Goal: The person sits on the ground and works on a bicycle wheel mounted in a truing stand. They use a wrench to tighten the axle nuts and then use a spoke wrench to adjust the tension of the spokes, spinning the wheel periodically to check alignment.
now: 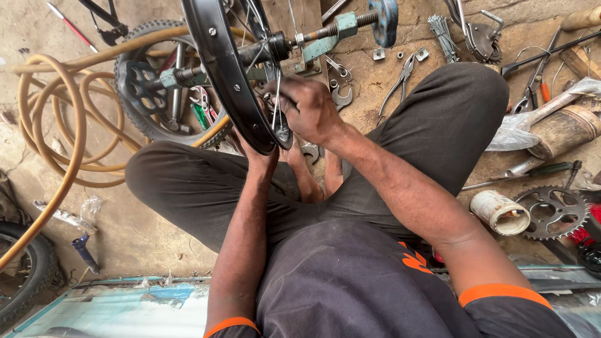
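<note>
A black bicycle wheel rim (220,69) with thin spokes (276,103) stands upright on a teal truing stand (325,39) in front of me. My right hand (308,107) is closed around the spokes at the lower part of the rim, pinching something small there. Only the wrist and heel of my left hand (258,158) show; it sits under the bottom of the rim with its fingers hidden behind it. I sit cross-legged on the dirt floor in dark trousers.
A coiled tan hose (59,125) and a small tyre (147,122) lie at the left. Pliers (400,78), spanners (341,94), a spoke bundle (442,34), a chainring (552,211), a white tin (499,211) and a rusty cylinder (563,130) are scattered at the right.
</note>
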